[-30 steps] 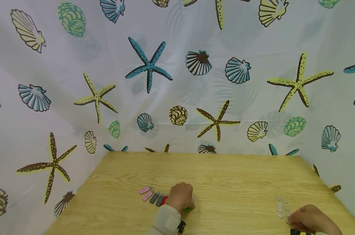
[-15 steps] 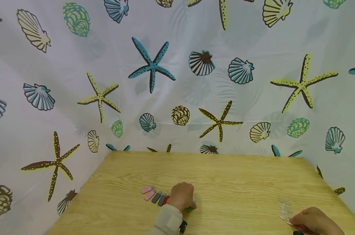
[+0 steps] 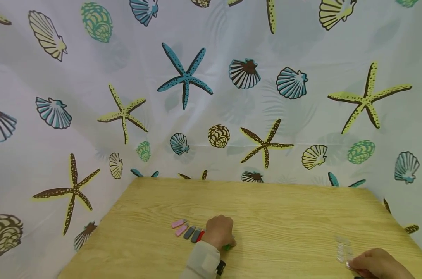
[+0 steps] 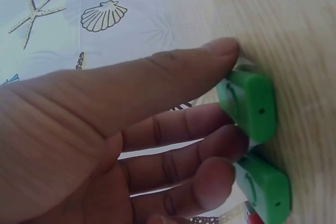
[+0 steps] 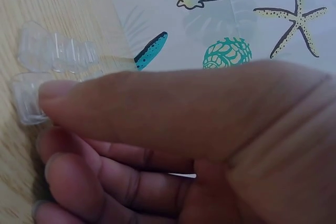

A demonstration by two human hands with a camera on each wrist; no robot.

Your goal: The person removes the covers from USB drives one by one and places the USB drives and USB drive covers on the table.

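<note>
In the left wrist view, my left hand (image 3: 220, 231) pinches a green USB stick (image 4: 257, 108) between the thumb and a finger, low over the wooden table. A second green stick (image 4: 269, 190) lies beside it, close to the curled fingers. In the head view the hand covers most of both sticks. Far to the right, my right hand (image 3: 378, 264) pinches a clear plastic cap (image 5: 29, 98) by its near end with thumb and finger. More clear caps (image 5: 65, 51) lie in a row just beyond it, faint against the wood.
Left of my left hand, a red USB stick (image 3: 200, 236), two grey sticks (image 3: 189, 232) and two pink sticks (image 3: 181, 230) are fanned out on the wooden table (image 3: 266, 217). A white curtain (image 3: 204, 46) printed with shells and starfish surrounds the table's back and sides.
The head view has shifted, so everything appears a little further right. My left hand stays on the green stick. My right hand keeps its place at the caps, its wrist slightly lower in view.
</note>
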